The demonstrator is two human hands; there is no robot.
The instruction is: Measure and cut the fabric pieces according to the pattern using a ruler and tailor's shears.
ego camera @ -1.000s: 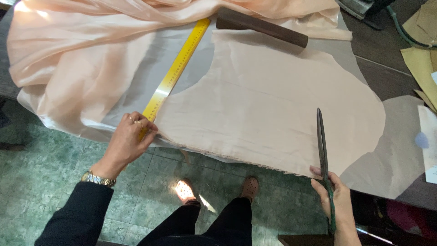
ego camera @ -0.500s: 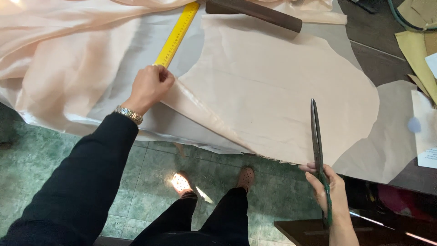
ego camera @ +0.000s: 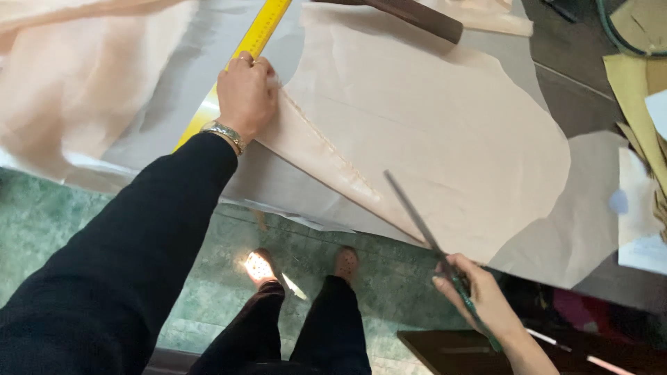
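A cut piece of pale peach fabric [ego camera: 445, 132] lies spread on a grey table [ego camera: 514, 52]. My left hand [ego camera: 244, 94] grips the folded left edge of that piece, pressing it down beside a yellow ruler [ego camera: 253, 42]. My right hand [ego camera: 479, 295] holds long scissors [ego camera: 417, 219] by green handles near the table's front edge. Their closed blades point up and left, their tip over the lower part of the fabric. A watch sits on my left wrist, and a black sleeve covers the arm.
More peach cloth [ego camera: 76, 76] is bunched at the left of the table. A dark brown bar [ego camera: 417, 15] rests on the fabric at the top. Tan and white paper pieces [ego camera: 643, 139] lie at the right. Below is a green tiled floor [ego camera: 55, 215] with my feet.
My left hand has moved up along the ruler, drawing the fabric's left edge with it. The scissors have tilted from upright to pointing up and left.
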